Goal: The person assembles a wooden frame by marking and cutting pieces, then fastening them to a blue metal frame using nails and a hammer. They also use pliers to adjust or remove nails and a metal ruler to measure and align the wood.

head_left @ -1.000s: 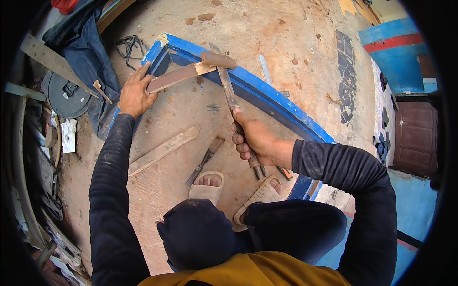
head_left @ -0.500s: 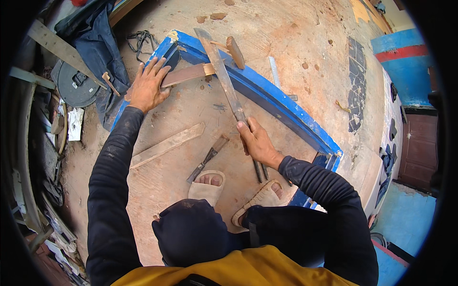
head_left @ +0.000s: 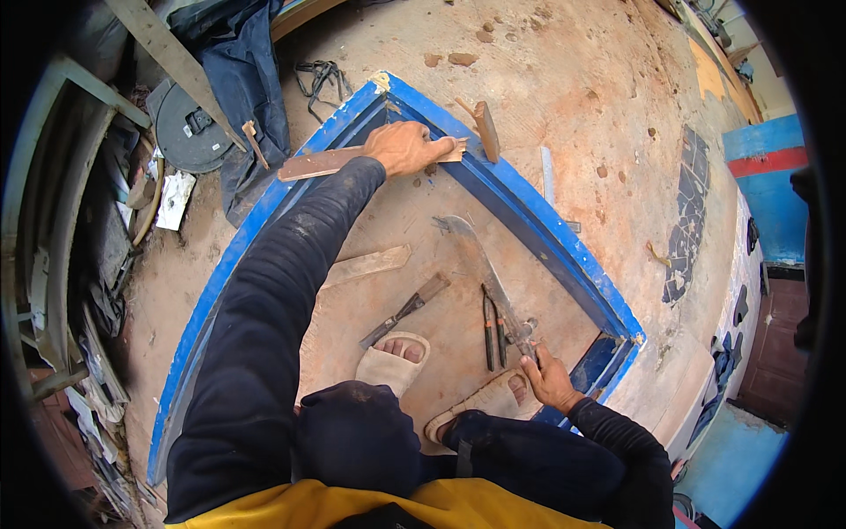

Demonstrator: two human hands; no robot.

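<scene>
A large blue wooden frame (head_left: pixel 564 229) lies on the floor around my feet. Across its far left corner rests a brown wooden strip (head_left: pixel 319 164) with a pale, rough end. My left hand (head_left: pixel 404 148) is closed around the strip near that end, its fingers curled over the wood. Low on the right, my right hand (head_left: pixel 552 381) grips a machete (head_left: pixel 495 284) near the frame's near right corner. The long, worn blade slants up and left over the floor inside the frame, apart from the strip.
Inside the frame lie a chisel (head_left: pixel 410 309), dark-handled pincers (head_left: pixel 490 331) and a loose pale strip (head_left: pixel 370 264). A small wood block (head_left: pixel 486 130) sits on the far rail. Dark tarp (head_left: pixel 251 79), a black disc (head_left: pixel 196 128) and scrap line the left side.
My left hand has gone from lying spread at the frame's left rail to gripping the strip's rough end. My right hand has drawn the machete back, down and right, away from the strip.
</scene>
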